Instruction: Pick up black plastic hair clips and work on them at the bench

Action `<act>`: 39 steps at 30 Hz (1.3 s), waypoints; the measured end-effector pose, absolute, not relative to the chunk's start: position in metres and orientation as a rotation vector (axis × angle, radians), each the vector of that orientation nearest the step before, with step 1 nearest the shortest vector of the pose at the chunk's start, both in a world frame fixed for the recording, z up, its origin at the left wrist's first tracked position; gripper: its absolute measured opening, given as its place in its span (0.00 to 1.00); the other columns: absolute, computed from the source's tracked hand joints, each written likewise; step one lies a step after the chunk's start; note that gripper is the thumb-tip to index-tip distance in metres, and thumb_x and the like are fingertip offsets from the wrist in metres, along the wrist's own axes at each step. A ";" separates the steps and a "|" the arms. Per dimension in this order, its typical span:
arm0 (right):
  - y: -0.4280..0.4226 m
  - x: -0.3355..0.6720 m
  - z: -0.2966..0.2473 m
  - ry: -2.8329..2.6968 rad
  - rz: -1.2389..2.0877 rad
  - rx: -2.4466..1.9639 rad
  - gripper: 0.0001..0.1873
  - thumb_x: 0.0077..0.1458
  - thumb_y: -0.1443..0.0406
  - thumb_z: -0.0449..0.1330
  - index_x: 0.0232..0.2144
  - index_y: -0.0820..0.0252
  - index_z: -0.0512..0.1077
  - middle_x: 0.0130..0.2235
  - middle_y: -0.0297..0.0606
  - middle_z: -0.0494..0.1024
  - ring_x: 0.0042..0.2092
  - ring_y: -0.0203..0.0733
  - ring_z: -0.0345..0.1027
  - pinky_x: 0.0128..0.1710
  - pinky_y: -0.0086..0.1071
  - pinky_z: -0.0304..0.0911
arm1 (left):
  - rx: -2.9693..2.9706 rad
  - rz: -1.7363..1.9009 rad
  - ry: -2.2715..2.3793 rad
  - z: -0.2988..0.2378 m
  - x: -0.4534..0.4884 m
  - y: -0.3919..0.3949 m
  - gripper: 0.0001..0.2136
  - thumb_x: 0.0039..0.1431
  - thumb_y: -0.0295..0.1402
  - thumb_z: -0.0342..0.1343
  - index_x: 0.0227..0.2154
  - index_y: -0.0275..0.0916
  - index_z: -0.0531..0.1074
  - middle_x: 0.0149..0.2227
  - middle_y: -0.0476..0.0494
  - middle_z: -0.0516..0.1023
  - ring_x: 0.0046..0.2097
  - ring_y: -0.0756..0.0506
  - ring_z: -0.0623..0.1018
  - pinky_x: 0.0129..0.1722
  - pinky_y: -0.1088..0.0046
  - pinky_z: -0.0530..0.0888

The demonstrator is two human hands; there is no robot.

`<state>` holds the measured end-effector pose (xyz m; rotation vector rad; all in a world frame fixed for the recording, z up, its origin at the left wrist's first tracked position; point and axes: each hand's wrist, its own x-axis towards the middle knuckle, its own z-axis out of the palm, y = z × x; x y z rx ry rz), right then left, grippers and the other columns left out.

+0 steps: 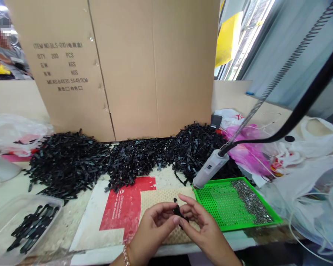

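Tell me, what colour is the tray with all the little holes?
Bright green: the perforated plastic tray, seen best in the head view.

Small black plastic piece [177, 211], pinched upright

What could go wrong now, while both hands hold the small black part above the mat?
1. The black part is pinched only at the fingertips of the left hand and right hand, so it may slip.
2. The electric screwdriver hangs close above the green tray; a bump may scatter the screws.
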<state>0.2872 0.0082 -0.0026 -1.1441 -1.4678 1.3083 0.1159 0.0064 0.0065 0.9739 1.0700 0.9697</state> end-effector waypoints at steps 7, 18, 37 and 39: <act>0.010 0.276 0.010 -1.401 1.362 -1.097 0.34 0.52 0.60 0.63 0.58 0.48 0.53 0.55 0.41 0.60 0.39 0.36 0.67 0.38 0.31 0.68 | 0.501 1.122 1.076 0.015 0.111 -0.005 0.24 0.34 0.41 0.73 0.31 0.34 0.71 0.28 0.44 0.77 0.30 0.47 0.77 0.37 0.70 0.75; -0.005 0.260 0.019 -1.349 1.339 -1.097 0.37 0.51 0.58 0.66 0.58 0.53 0.54 0.33 0.35 0.71 0.35 0.40 0.70 0.35 0.33 0.69 | 0.679 1.030 1.027 0.007 0.087 -0.025 0.21 0.30 0.38 0.74 0.28 0.34 0.74 0.25 0.48 0.74 0.28 0.52 0.73 0.30 0.78 0.69; 0.033 0.282 -0.033 -1.866 0.711 -1.401 0.20 0.56 0.57 0.55 0.48 0.60 0.69 0.43 0.45 0.71 0.35 0.45 0.67 0.38 0.41 0.67 | 0.181 1.214 1.088 0.014 0.060 -0.022 0.18 0.39 0.26 0.71 0.36 0.33 0.75 0.34 0.41 0.79 0.34 0.48 0.79 0.31 0.77 0.77; 0.045 0.283 -0.039 -1.939 0.677 -1.420 0.20 0.55 0.59 0.54 0.47 0.62 0.70 0.41 0.45 0.70 0.30 0.42 0.66 0.37 0.41 0.67 | 0.180 1.207 1.084 0.016 0.056 -0.020 0.15 0.40 0.28 0.71 0.33 0.32 0.76 0.32 0.41 0.79 0.31 0.50 0.78 0.30 0.78 0.78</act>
